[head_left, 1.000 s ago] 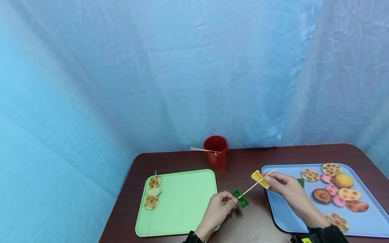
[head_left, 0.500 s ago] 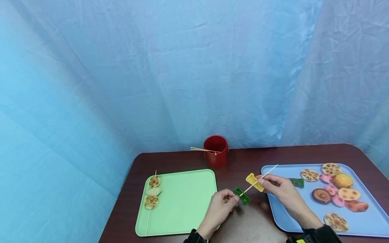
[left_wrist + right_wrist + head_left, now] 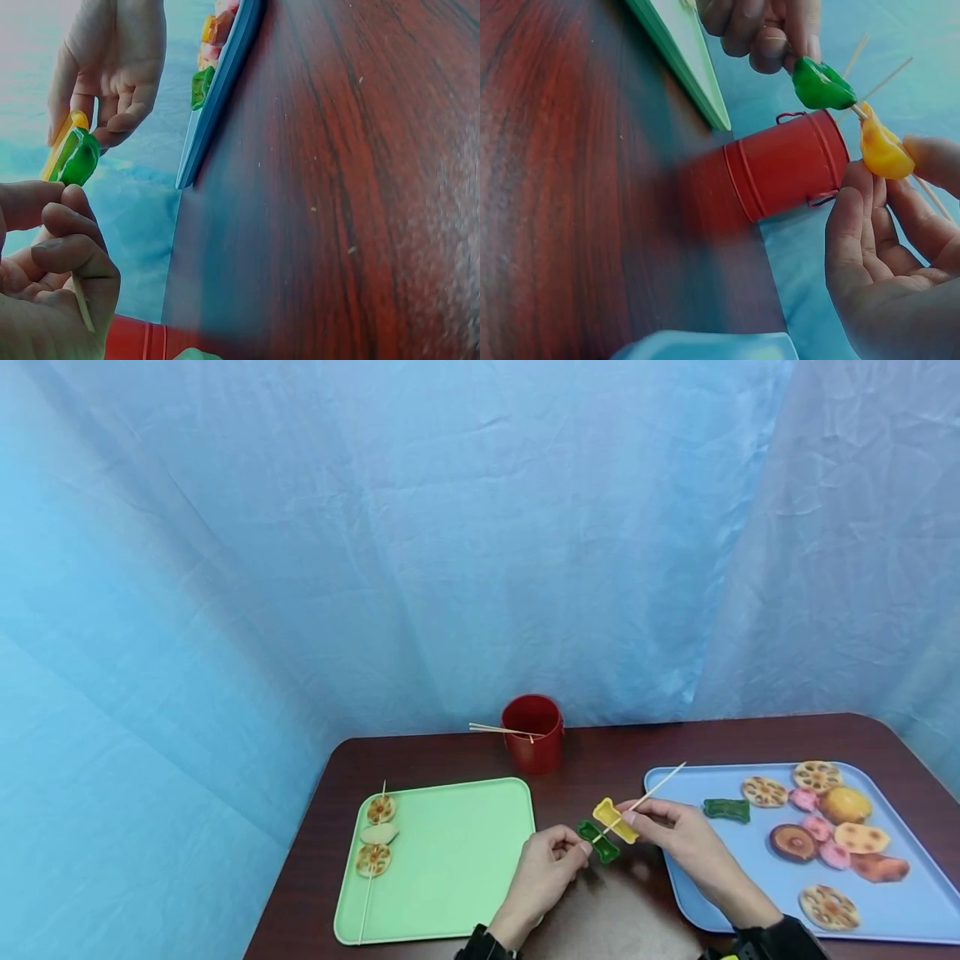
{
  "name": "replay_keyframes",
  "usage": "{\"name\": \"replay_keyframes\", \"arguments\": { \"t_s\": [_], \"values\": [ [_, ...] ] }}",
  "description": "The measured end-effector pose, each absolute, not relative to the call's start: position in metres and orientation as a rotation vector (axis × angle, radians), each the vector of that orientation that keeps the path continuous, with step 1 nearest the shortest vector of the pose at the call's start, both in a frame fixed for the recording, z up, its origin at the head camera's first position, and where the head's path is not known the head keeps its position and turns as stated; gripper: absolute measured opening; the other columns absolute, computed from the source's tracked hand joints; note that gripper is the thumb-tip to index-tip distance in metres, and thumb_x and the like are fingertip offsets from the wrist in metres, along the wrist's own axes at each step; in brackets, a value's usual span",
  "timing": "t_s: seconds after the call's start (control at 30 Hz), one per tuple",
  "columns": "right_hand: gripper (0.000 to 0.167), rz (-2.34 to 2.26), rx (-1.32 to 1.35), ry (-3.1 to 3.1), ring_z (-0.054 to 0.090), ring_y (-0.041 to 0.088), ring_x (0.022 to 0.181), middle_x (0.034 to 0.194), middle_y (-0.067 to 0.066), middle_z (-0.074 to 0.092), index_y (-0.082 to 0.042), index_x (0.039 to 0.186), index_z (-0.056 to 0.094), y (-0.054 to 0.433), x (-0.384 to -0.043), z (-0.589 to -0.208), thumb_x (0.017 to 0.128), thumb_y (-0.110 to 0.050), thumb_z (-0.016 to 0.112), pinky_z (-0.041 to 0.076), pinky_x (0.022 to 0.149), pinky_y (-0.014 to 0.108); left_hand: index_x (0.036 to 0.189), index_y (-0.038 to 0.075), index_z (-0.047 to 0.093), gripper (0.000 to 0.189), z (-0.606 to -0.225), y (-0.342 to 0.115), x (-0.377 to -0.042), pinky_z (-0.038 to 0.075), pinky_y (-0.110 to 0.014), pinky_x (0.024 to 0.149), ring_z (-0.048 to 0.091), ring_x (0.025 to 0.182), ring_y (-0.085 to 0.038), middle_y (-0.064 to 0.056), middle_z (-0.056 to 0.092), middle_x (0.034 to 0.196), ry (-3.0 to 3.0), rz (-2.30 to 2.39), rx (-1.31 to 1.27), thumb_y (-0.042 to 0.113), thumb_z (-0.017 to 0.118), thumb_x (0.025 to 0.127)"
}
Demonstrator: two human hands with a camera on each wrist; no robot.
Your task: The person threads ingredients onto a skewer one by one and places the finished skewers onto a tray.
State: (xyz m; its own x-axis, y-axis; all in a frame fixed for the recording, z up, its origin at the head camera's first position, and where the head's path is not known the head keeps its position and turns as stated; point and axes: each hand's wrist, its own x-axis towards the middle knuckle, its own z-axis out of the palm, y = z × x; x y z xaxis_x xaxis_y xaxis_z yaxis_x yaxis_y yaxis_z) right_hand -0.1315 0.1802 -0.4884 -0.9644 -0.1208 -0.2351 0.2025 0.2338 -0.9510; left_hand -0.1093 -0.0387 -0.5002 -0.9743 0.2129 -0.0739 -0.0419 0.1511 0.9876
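My left hand [image 3: 543,872] pinches a thin wooden skewer [image 3: 663,783] near its lower end, fingertips right at a green pepper piece [image 3: 608,852] threaded on it. The skewer slants up to the right. A yellow pepper piece [image 3: 606,812] is also on the skewer, a short way above the green one. My right hand [image 3: 686,839] pinches this yellow piece between thumb and fingers. In the right wrist view a short stretch of skewer shows between the green piece [image 3: 821,86] and the yellow piece [image 3: 885,150]. The skewer's tail [image 3: 82,304] passes through my left fingers.
On the left, a green tray [image 3: 450,860] bears a finished-looking skewer with lotus slices [image 3: 373,861]. A blue tray [image 3: 720,893] on the right holds another green pepper piece [image 3: 726,810] and several toy foods. Behind stands a red bucket [image 3: 534,752] with skewers across its rim.
My right hand has slid the yellow pepper piece down the skewer to the left, closer to the green piece. My left hand has shifted only slightly.
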Motion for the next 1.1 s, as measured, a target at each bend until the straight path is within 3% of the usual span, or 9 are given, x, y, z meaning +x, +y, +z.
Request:
{"name": "replay_keyframes", "arguments": {
  "t_s": [0.27, 0.53, 0.77, 0.9, 1.0, 1.1],
  "values": [
    [0.042, -1.811, 0.045, 2.218, 0.065, 0.011, 0.106, 0.127, 0.009, 0.070, -0.001, 0.119, 0.073, 0.179, -0.130, -0.491, 0.101, -0.039, 0.066, 0.054, 0.088, 0.037, 0.086, 0.000, 0.069, 0.012, -0.502, -0.039, -0.109, 0.037, -0.018, 0.048, 0.048, 0.054, -0.003, 0.006, 0.062, 0.069, 2.230, 1.921, 0.161, 0.010, 0.070, 0.093],
    [0.052, -1.775, 0.025, 2.357, 0.071, 0.017, 0.099, 0.119, 0.016, 0.073, 0.003, 0.133, 0.065, 0.204, -0.134, -0.486, 0.104, -0.039, 0.063, 0.058, 0.087, 0.034, 0.089, -0.002, 0.070, 0.015, -0.502, -0.046, -0.110, 0.039, -0.018, 0.049, 0.050, 0.055, -0.004, 0.004, 0.065, 0.071, 2.247, 1.901, 0.145, 0.012, 0.070, 0.095],
    [0.050, -1.570, -0.049, 2.649, 0.068, 0.006, 0.096, 0.118, 0.016, 0.072, 0.000, 0.134, 0.066, 0.237, -0.138, -0.479, 0.105, -0.040, 0.060, 0.057, 0.079, 0.028, 0.090, -0.003, 0.071, 0.016, -0.504, -0.055, -0.112, 0.038, -0.018, 0.047, 0.050, 0.055, -0.006, 0.005, 0.064, 0.070, 2.277, 1.873, 0.129, 0.013, 0.070, 0.094],
    [0.044, -1.367, -0.125, 2.828, 0.071, 0.018, 0.099, 0.118, 0.017, 0.073, 0.002, 0.129, 0.069, 0.253, -0.143, -0.476, 0.106, -0.035, 0.060, 0.055, 0.072, 0.025, 0.090, -0.003, 0.071, 0.017, -0.505, -0.059, -0.112, 0.039, -0.018, 0.048, 0.051, 0.056, -0.007, 0.002, 0.065, 0.071, 2.286, 1.867, 0.125, 0.013, 0.070, 0.094],
    [0.041, -1.218, -0.159, 2.927, 0.071, 0.031, 0.100, 0.115, 0.018, 0.074, 0.001, 0.125, 0.071, 0.265, -0.147, -0.476, 0.105, -0.033, 0.062, 0.056, 0.070, 0.030, 0.090, -0.003, 0.071, 0.017, -0.506, -0.061, -0.113, 0.040, -0.019, 0.048, 0.051, 0.056, -0.008, -0.002, 0.067, 0.072, 2.286, 1.869, 0.121, 0.013, 0.070, 0.095],
    [0.037, -1.103, -0.187, 3.000, 0.070, 0.036, 0.098, 0.113, 0.019, 0.073, 0.001, 0.122, 0.072, 0.275, -0.151, -0.476, 0.104, -0.031, 0.065, 0.056, 0.071, 0.038, 0.089, -0.002, 0.071, 0.016, -0.506, -0.062, -0.114, 0.040, -0.018, 0.049, 0.051, 0.055, -0.008, -0.003, 0.067, 0.072, 2.289, 1.874, 0.121, 0.013, 0.070, 0.094]
  ]
}}
